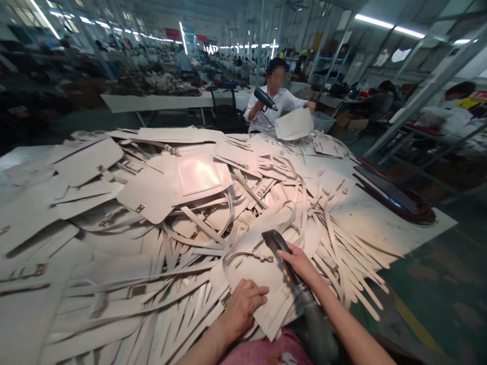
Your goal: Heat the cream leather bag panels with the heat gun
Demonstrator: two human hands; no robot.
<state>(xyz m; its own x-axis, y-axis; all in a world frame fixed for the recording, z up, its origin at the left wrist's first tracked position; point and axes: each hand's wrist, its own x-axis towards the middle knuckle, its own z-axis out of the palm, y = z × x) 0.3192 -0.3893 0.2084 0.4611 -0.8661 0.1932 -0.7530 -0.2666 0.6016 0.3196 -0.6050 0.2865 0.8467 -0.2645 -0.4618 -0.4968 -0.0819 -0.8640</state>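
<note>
The black, elongated handheld tool with a flattened nozzle (279, 248) is low over the near edge of the pile, just right of centre. Its long axis runs on a slant, from the bulky rear end close to the wearer's body, forward and to the left, so that the nozzle points away from the wearer and leftward, above a cream, leather-like bag piece with a strap and metal fittings (261, 274). Whether the nozzle touches that piece cannot be told.

The right hand (300, 261) is wrapped around the tool behind its nozzle, the forearm coming in from the lower right and angled forward and left. The left hand (246, 304) lies back upward on the bag piece, its fingers bent and aimed to the right, with the forearm rising from the bottom edge; whether it pinches the material cannot be told.

Around both hands spreads a heap of cream panels and straps (148, 177) on a broad, pale table (367, 215). Across it, a co-worker in a white shirt (262, 121) holds a dark, pistol-shaped heat gun (266, 99) towards a cream, flat panel (293, 124)
</note>
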